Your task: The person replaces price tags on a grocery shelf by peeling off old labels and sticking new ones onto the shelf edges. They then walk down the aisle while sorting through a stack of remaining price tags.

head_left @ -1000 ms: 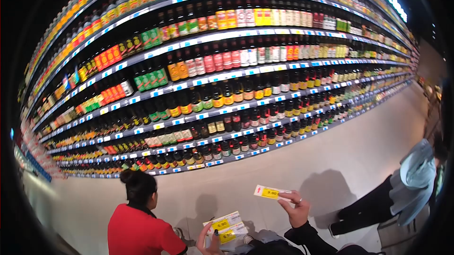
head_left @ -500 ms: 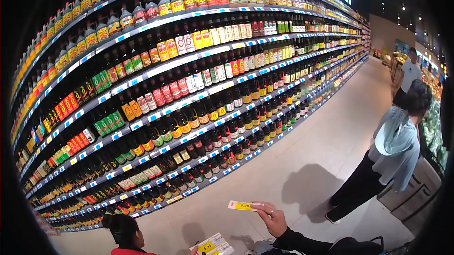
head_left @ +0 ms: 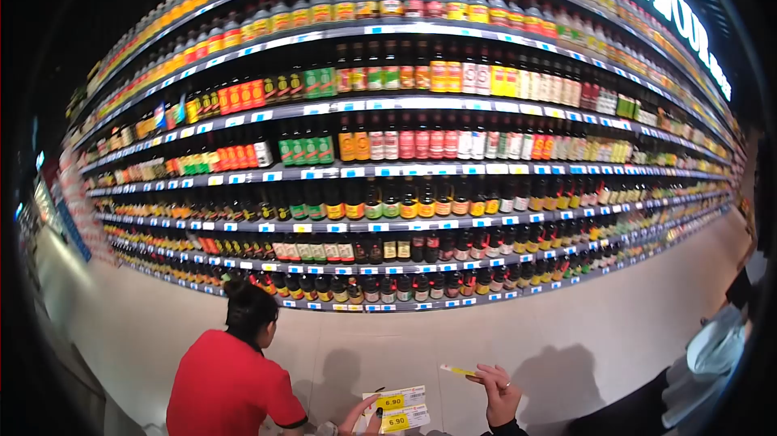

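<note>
My left hand, low in the head view, grips white-and-yellow price tags marked 6.90. Something small and dark shows by its fingers; I cannot make out what. To the right, my right hand, with a ring on one finger, pinches a single narrow price label between thumb and fingers. That label is tilted nearly edge-on, so its print cannot be read. Both hands are held above the floor, well short of the shelves.
A long shelf wall of sauce bottles with price strips curves across the view. A person in a red shirt is low at the left, close to my left hand. Another person in a light top stands at the right edge. Pale floor tiles lie between.
My view has swung right to left, now facing the shelves squarely. The label in my right hand has turned from face-on to nearly edge-on. More of the red-shirted person and the tags shows.
</note>
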{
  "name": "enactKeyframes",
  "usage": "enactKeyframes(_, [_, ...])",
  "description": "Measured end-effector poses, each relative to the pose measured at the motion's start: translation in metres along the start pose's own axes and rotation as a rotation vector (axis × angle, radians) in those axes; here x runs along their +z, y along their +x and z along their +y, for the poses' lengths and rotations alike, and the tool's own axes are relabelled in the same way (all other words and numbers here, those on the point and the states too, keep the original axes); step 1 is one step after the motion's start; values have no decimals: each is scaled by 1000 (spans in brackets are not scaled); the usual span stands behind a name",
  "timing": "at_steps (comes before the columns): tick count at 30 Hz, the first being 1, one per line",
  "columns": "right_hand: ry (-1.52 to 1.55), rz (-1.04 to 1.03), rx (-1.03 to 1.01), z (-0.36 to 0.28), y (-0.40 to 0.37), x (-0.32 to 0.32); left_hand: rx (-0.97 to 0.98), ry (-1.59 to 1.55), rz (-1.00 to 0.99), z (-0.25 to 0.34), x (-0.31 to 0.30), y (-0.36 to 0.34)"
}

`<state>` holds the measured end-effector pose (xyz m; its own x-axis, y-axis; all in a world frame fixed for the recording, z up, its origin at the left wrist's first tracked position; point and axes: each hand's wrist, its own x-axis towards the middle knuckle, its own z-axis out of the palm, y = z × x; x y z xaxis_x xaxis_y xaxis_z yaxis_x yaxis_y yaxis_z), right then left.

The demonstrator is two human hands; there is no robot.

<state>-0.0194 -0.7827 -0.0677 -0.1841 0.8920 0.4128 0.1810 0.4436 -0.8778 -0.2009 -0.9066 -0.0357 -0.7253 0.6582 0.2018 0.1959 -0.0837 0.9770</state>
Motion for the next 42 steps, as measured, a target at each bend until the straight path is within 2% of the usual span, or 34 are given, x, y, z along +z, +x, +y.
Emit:
enactKeyframes(1, [3,-35,-12,-4,2,3,-2,-25,-6,0,-2,0])
enactKeyframes(3, [287,31,156,-11,8,16,-16,-49,53,-4,-7,-1])
enactKeyframes(4, [295,-34,151,-9,12,21,-9,-109,55,-9,-10,-1])
enactKeyframes(5, [141,14,16,-4,15,25,-1,-166,59,-16,-14,-3])
enactKeyframes(6, [-4,66,-126,-1,17,29,280,209,122,-29,-18,-5])
enactKeyframes(7, [10,9,-135,1,18,36,257,222,175,-31,-22,-9])
enactKeyframes(9, [135,-36,1,3,21,45,84,26,198,-33,-28,-15])
enactKeyframes(10, [138,-76,-6,5,23,47,-10,-112,183,-39,-30,-17])
enactKeyframes(14, [138,-247,-32,0,29,62,71,-274,304,-27,-38,-28])
enactKeyframes(18, [130,-359,-77,-1,33,76,10,-209,383,-20,-48,-39])
enactKeyframes(20, [167,-387,-64,-3,33,85,160,196,420,-19,-53,-44])
enactKeyframes(21, [201,-398,-50,-5,33,89,153,200,435,-16,-55,-46])
enactKeyframes(23, [214,-448,-71,-10,31,96,-175,-233,532,-8,-57,-50])
enactKeyframes(27, [263,-544,-90,-15,25,108,-189,-245,604,-12,-63,-60])
enactKeyframes(32, [270,-605,-106,-20,19,117,-116,-204,728,-5,-65,-71])
enactKeyframes(36, [319,-664,-75,-26,17,117,-104,-189,745,-30,-62,-84])
enactKeyframes(42, [323,-832,-28,-27,12,127,-137,-100,868,3,-50,-94])
